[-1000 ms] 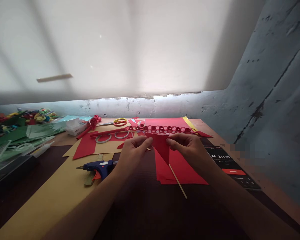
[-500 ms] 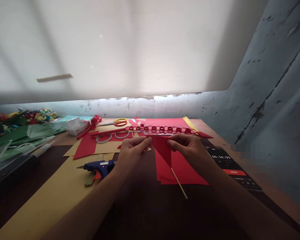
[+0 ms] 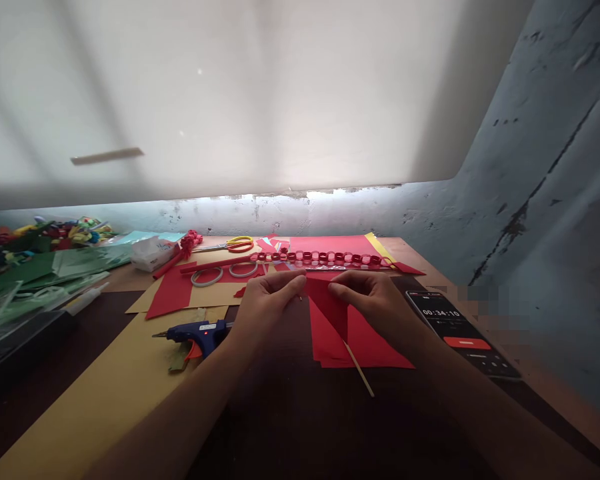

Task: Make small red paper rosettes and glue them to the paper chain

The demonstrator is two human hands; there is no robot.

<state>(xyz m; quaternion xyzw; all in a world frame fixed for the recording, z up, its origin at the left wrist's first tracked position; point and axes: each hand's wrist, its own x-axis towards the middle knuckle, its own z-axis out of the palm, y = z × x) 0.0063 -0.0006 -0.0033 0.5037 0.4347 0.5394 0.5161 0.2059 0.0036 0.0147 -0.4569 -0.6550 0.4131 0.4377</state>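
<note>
My left hand (image 3: 266, 304) and my right hand (image 3: 375, 301) both pinch the top edge of a red paper piece (image 3: 330, 305) that tapers to a point below, held just above the table. A thin wooden stick (image 3: 358, 369) runs from under that point toward me. Beneath lie red paper sheets (image 3: 375, 343). Beyond my fingers a red paper chain (image 3: 325, 257) stretches across the table.
A blue glue gun (image 3: 196, 332) lies left of my left hand on brown paper (image 3: 95, 407). A phone showing a timer (image 3: 455, 330) lies at the right. Yellow-handled scissors (image 3: 233, 244), two tape rings (image 3: 225, 273) and green paper with craft scraps (image 3: 35, 263) lie further back and left.
My right fingers have slid left along the top edge toward my left hand, and the paper's point has shifted slightly right. The phone timer has advanced.
</note>
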